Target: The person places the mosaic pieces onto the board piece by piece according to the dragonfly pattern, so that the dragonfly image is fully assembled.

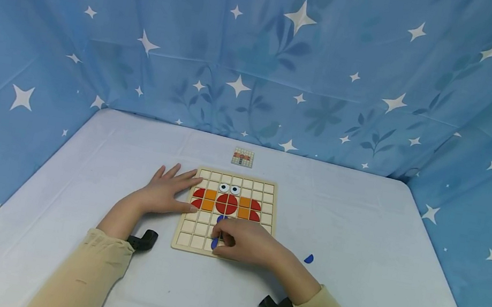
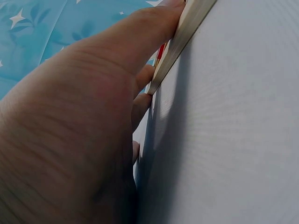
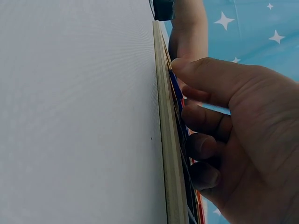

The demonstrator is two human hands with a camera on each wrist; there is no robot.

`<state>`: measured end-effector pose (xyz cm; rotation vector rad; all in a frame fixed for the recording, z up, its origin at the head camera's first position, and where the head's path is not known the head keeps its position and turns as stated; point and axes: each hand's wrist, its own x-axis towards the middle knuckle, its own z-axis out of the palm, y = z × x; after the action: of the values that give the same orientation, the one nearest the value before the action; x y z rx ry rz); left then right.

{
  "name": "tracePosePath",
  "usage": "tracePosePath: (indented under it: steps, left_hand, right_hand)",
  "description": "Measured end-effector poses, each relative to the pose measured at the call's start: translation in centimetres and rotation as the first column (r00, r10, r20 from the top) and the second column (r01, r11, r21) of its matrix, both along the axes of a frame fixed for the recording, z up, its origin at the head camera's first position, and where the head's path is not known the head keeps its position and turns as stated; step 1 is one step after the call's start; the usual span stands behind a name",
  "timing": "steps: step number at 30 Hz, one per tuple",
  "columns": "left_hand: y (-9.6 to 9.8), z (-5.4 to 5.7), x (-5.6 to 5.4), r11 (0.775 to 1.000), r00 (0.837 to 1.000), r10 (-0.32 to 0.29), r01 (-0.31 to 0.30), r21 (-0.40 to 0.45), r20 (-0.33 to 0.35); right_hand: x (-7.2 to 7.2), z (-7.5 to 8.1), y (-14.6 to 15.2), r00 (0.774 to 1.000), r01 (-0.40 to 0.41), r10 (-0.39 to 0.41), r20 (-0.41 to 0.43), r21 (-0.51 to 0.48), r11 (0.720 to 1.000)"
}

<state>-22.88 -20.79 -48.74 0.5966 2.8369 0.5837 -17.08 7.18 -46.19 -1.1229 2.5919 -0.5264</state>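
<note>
A square wooden grid board (image 1: 198, 243) lies on the white table, bearing red, orange and blue pieces and two eye discs (image 1: 229, 189). My left hand (image 1: 163, 195) rests spread at its left edge; the thumb and some fingertips touch the rim, as the left wrist view also shows. Over the lower middle of the board, my right hand (image 1: 246, 240) has its fingers curled. Its thumb and index finger pinch a blue piece (image 1: 214, 243) low on the grid. Just above, another blue piece (image 1: 220, 219) is partly covered by that hand. The right wrist view shows the thumb at the blue piece (image 3: 176, 84).
A small picture card (image 1: 242, 157) with a similar pattern lies beyond the board. One loose blue piece (image 1: 308, 258) sits on the table (image 1: 366, 250) to the right. Blue star-patterned cloth (image 1: 262, 58) rises behind and at both sides.
</note>
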Motion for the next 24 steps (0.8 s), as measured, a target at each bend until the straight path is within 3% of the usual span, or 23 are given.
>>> tracePosePath:
  steps: [15,24]
  left_hand:
    - [0.12,0.2,0.03,1.0,1.0,0.007,-0.007,0.0,0.011]
    - [0.09,-0.2,-0.15,1.0,1.0,0.005,-0.005,0.0,0.008]
  right_hand:
    - [-0.23,-0.12,0.12,0.998,-0.059,0.059,0.007,0.004,0.998]
    - [-0.16,0.01,-0.02,1.0,-0.002,0.002,0.03,0.018,1.0]
